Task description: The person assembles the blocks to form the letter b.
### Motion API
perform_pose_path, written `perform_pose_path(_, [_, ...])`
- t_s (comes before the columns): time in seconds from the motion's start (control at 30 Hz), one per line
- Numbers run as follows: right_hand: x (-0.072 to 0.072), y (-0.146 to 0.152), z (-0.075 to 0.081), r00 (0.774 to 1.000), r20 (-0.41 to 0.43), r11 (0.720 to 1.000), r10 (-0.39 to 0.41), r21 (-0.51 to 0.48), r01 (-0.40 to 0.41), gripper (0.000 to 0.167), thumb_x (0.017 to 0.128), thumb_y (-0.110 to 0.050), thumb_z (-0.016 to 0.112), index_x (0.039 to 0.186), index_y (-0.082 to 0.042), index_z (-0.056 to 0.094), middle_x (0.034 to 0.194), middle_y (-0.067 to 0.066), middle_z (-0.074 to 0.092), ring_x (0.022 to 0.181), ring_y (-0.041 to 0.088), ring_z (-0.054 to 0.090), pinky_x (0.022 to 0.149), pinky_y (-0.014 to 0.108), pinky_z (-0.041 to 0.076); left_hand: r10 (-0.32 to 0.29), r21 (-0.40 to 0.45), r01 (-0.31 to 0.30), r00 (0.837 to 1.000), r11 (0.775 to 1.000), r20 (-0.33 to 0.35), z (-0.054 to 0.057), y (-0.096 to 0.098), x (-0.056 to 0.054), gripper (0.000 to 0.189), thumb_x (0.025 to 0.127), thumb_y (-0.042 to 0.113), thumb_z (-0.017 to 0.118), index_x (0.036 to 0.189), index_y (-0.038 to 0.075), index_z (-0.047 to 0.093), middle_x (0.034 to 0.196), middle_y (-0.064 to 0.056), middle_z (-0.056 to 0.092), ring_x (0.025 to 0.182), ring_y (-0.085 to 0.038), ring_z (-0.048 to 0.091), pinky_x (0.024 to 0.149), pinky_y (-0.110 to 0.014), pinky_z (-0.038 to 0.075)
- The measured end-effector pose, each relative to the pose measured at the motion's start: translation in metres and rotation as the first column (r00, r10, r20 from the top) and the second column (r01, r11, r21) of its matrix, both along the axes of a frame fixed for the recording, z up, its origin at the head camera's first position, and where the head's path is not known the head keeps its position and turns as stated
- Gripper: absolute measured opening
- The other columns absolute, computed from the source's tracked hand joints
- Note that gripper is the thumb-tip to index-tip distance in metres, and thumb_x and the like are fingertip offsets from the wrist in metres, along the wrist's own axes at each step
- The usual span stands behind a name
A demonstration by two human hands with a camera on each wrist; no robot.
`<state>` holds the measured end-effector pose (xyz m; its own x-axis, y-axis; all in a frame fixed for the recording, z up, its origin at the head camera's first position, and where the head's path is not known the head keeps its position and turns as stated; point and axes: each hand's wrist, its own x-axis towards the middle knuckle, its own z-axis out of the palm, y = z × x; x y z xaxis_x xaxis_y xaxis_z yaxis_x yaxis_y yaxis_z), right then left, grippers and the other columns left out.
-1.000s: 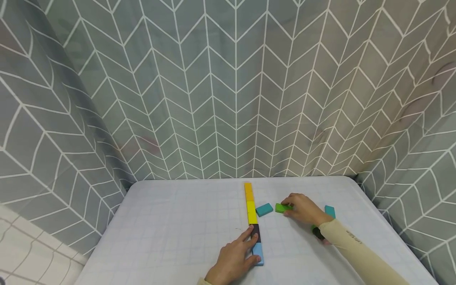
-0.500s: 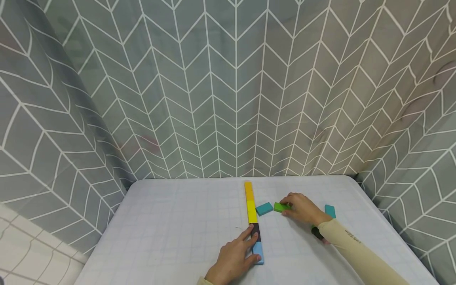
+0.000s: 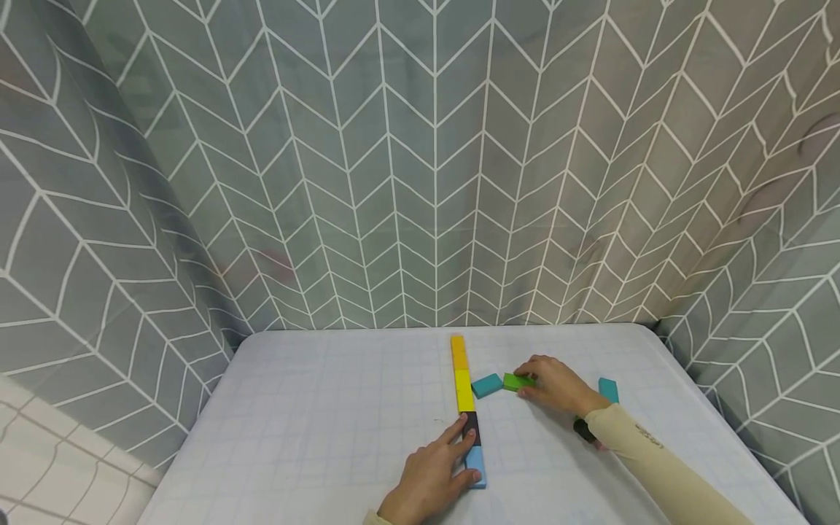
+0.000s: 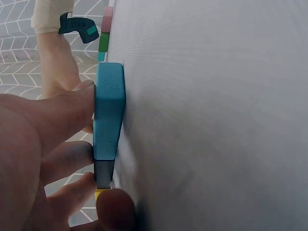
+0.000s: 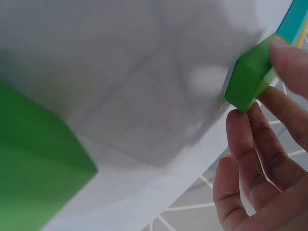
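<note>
A row of flat blocks runs down the table in the head view: an orange block (image 3: 459, 352), a yellow block (image 3: 464, 390), a black block (image 3: 472, 430) and a light-blue block (image 3: 475, 467). My left hand (image 3: 429, 470) rests along the row, its spread fingers on the black and light-blue blocks; the left wrist view has the thumb against the blue block (image 4: 109, 110). Between thumb and fingers, my right hand (image 3: 556, 384) pinches a green block (image 3: 518, 382). That block's left end meets a tilted teal block (image 3: 487, 386), whose near corner is beside the yellow block.
Another teal block (image 3: 608, 390) lies beyond my right forearm. A second green block (image 5: 38, 163) looms close in the right wrist view. The left wrist view shows a pink block (image 4: 107, 19) farther off. A patterned curtain (image 3: 420, 182) hangs behind the white table (image 3: 315, 408).
My right hand has slid the green block slightly left, closing the small gap to the tilted teal block. My left hand has stayed in place on the row.
</note>
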<state>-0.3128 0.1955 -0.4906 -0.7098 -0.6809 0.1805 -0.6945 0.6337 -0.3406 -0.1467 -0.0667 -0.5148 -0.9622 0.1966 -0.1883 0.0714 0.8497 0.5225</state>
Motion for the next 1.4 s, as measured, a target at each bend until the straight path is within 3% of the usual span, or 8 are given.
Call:
perform_pose_path(0.1, [-0.001,0.008,0.002,0.999,0.019,0.999,-0.039,-0.008,0.039,0.039,0.095,-0.027,0.082,0.124,-0.002,0.075,0.111,0.005,0.076,0.097,0.023,0.071,0.085,0.042,0.060,0.009,0.006,-0.009,1.000,1.000,0.015,0.000,0.001,-0.001,0.065,0.089,0.050,0.082,0.148,0.032,0.063,0.168,0.008,0.044,0.132,-0.032,0.066,0.088,-0.063,0.060])
perform_pose_path(0.23, [-0.001,0.028,0.008,0.989,0.008,0.989,-0.147,0.006,0.147,0.042,0.094,-0.029,0.082,0.125,-0.002,0.075,0.111,0.010,0.076,0.096,0.026,0.071,0.082,0.046,0.060,0.016,0.011,-0.017,1.000,1.000,0.026,-0.001,0.002,0.000,0.065,0.088,0.050,0.083,0.148,0.033,0.064,0.168,0.009,0.044,0.133,-0.032,0.065,0.088,-0.063,0.060])
perform_pose_path(0.43, [0.004,0.070,0.017,0.946,-0.007,0.943,-0.325,0.072,0.325,0.045,0.090,-0.028,0.084,0.122,0.003,0.074,0.110,0.021,0.075,0.098,0.038,0.071,0.080,0.057,0.059,0.010,0.013,-0.010,1.000,1.000,0.012,0.000,-0.001,0.000,0.066,0.088,0.051,0.082,0.149,0.032,0.063,0.169,0.008,0.043,0.134,-0.033,0.065,0.089,-0.064,0.059])
perform_pose_path(0.67, [0.013,0.106,0.017,0.909,-0.004,0.901,-0.418,0.126,0.415,0.060,0.089,-0.030,0.085,0.128,0.011,0.065,0.116,0.036,0.064,0.107,0.054,0.062,0.088,0.068,0.053,0.008,0.022,-0.008,1.000,1.000,0.001,0.000,-0.001,0.002,0.066,0.088,0.050,0.083,0.148,0.030,0.064,0.168,0.006,0.045,0.135,-0.035,0.064,0.088,-0.066,0.059])
perform_pose_path(0.83, [0.013,0.123,0.018,0.896,0.093,0.895,-0.434,0.155,0.417,0.067,0.089,-0.030,0.085,0.129,0.017,0.059,0.106,0.033,0.065,0.097,0.046,0.065,0.083,0.061,0.057,0.009,0.026,-0.010,1.000,1.000,0.009,0.001,0.001,0.002,0.066,0.088,0.048,0.083,0.148,0.030,0.064,0.168,0.005,0.045,0.134,-0.036,0.064,0.088,-0.067,0.058])
perform_pose_path(1.03, [0.013,0.123,0.011,0.886,0.249,0.921,-0.391,0.109,0.375,0.054,0.096,-0.024,0.079,0.128,0.013,0.059,0.092,0.016,0.070,0.079,0.024,0.064,0.065,0.040,0.055,0.005,0.027,-0.005,1.000,1.000,0.005,0.002,0.001,0.002,0.066,0.088,0.048,0.084,0.148,0.030,0.064,0.168,0.005,0.045,0.133,-0.037,0.065,0.088,-0.066,0.058])
perform_pose_path(1.4, [0.020,0.094,0.004,0.928,0.256,0.962,-0.271,0.045,0.268,0.048,0.098,-0.026,0.077,0.131,0.005,0.063,0.084,-0.001,0.064,0.073,0.010,0.054,0.064,0.024,0.047,-0.002,0.019,0.002,1.000,1.000,-0.012,0.001,0.000,0.003,0.065,0.088,0.048,0.083,0.148,0.030,0.064,0.168,0.005,0.045,0.132,-0.036,0.066,0.087,-0.065,0.060])
